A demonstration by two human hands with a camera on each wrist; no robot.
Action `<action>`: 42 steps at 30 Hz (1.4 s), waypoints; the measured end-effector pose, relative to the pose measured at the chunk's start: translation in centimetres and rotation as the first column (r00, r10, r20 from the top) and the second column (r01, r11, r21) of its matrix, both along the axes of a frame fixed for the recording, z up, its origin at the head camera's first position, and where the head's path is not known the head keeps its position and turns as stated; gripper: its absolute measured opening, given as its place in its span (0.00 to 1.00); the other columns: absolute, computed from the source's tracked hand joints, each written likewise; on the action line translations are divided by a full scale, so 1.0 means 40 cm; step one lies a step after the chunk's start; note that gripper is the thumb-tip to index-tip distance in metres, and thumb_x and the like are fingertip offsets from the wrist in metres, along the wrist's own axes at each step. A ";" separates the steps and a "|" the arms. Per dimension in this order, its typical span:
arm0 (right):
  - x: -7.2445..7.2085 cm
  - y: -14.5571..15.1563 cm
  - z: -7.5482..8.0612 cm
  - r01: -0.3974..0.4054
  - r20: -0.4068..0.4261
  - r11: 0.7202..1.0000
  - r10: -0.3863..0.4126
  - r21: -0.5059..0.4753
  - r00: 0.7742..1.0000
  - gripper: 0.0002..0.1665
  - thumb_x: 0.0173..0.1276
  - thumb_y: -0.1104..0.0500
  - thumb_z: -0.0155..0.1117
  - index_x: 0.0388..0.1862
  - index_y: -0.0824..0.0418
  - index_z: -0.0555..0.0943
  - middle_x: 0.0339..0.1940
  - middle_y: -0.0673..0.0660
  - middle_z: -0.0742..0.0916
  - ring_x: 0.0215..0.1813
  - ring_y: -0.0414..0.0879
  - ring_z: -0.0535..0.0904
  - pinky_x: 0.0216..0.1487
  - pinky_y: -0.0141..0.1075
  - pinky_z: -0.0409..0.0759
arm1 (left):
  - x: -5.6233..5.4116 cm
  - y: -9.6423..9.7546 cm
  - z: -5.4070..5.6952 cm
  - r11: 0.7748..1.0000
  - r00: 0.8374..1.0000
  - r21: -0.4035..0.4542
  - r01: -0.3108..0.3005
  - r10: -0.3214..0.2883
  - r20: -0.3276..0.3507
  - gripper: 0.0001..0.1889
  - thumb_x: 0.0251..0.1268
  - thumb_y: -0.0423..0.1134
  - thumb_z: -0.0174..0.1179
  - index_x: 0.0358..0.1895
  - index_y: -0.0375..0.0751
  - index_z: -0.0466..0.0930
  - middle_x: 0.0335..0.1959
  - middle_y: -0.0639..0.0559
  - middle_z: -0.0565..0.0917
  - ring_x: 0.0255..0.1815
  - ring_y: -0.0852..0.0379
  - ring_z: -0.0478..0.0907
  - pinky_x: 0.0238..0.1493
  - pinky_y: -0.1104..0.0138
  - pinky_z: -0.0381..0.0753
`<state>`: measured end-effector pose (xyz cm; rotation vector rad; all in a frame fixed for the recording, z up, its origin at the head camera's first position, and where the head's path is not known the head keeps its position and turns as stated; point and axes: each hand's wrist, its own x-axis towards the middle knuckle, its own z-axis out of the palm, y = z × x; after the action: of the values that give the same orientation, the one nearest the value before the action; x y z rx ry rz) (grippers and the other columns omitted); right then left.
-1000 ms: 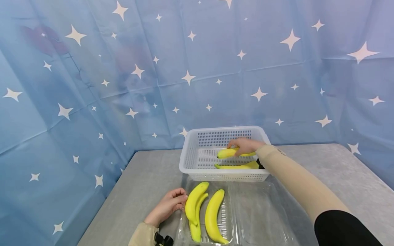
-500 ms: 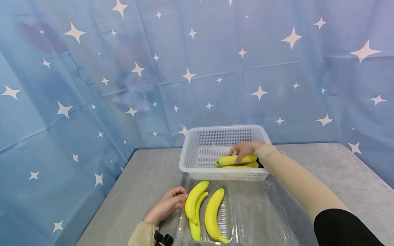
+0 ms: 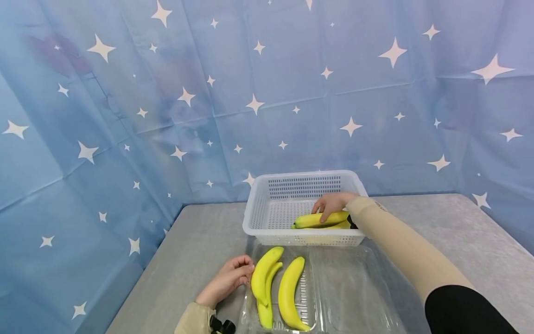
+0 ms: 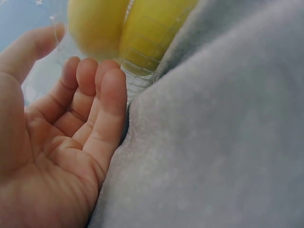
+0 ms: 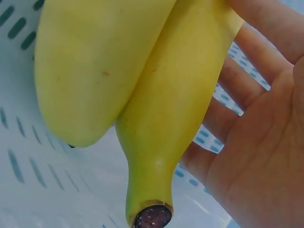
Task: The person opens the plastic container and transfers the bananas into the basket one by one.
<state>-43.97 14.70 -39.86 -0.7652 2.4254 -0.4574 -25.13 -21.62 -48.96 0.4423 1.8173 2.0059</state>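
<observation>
R hand [image 3: 331, 204] grips a banana [image 3: 306, 220] in the white basket [image 3: 264, 232], toward its near R corner.
Thumb's on the near side, fingers over the far; 2nd banana [image 3: 343, 225] lies alongside, nr the basket's near edge. L hand [image 3: 227, 278] is at the clear tray's [image 3: 346, 287] L edge, thumb & fingers apart; 3 bananas [image 3: 288, 294] lie in the tray's L half. For a sound hold, pressure's prob. best light & even mid-length, w/o shoving the neighbor.

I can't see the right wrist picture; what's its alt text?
A right hand holds a yellow banana with a dark stem end, in a pale perforated basket; another banana lies beside it, at picture left.
</observation>
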 end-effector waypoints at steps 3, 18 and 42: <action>0.004 0.002 0.004 0.002 -0.001 1.000 -0.002 -0.006 1.000 0.26 0.66 0.53 0.66 0.62 0.58 0.77 0.59 0.61 0.79 0.61 0.58 0.74 0.57 0.50 0.75 | -0.001 0.001 -0.004 1.000 1.000 -0.001 -0.007 0.007 0.012 0.02 0.70 0.31 0.54 0.37 0.39 0.74 0.30 0.52 0.75 0.26 0.62 0.74 0.31 0.70 0.80; 0.018 0.027 0.029 0.121 0.055 0.993 -0.121 -0.012 0.991 0.26 0.73 0.49 0.57 0.66 0.59 0.74 0.62 0.60 0.78 0.60 0.57 0.75 0.57 0.56 0.73 | 0.002 0.005 -0.003 1.000 0.999 -0.013 -0.010 0.010 0.031 0.02 0.71 0.33 0.54 0.38 0.38 0.74 0.30 0.51 0.75 0.26 0.61 0.74 0.31 0.70 0.80; 0.131 0.046 0.186 -0.028 -0.106 0.930 -0.012 -0.367 0.994 0.26 0.73 0.52 0.58 0.66 0.59 0.73 0.59 0.60 0.80 0.60 0.56 0.76 0.60 0.53 0.72 | 0.013 0.008 0.008 1.000 0.998 -0.023 -0.020 0.021 0.053 0.03 0.71 0.33 0.54 0.37 0.40 0.74 0.30 0.52 0.76 0.26 0.62 0.74 0.32 0.69 0.80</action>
<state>-38.72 16.54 -32.41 -0.9770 2.4636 -0.9092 -24.62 -21.29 -48.65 0.3618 1.8172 1.9901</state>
